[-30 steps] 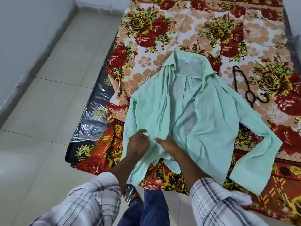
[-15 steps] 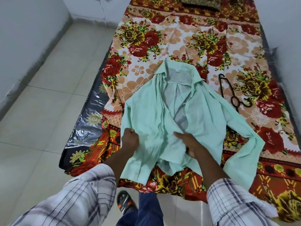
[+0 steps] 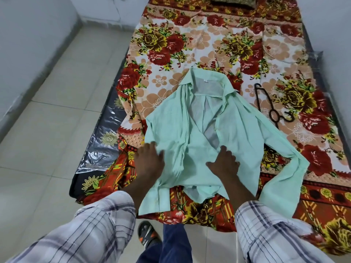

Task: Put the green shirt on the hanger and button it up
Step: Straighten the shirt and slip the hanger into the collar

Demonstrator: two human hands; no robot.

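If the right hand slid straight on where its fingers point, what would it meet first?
Probably just more of the green shirt, under the flat right hand, up toward its collar. The hanger lies further right, seemingly off that line.

Unbuttoned green shirt (image 3: 199, 130) beside hanger (image 3: 269, 107)

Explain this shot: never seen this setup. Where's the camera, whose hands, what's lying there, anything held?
No robot here: a person's two bare hands. The picture comes from a camera worn on their head, looking down. A green shirt lies unbuttoned on a floral bedsheet over a plastic-wrapped mattress. A black hanger lies on the sheet right of the shirt. The left hand and right hand press flat on the shirt's lower front, fingers spread. Nothing is held; the shirt is not yet on the hanger.
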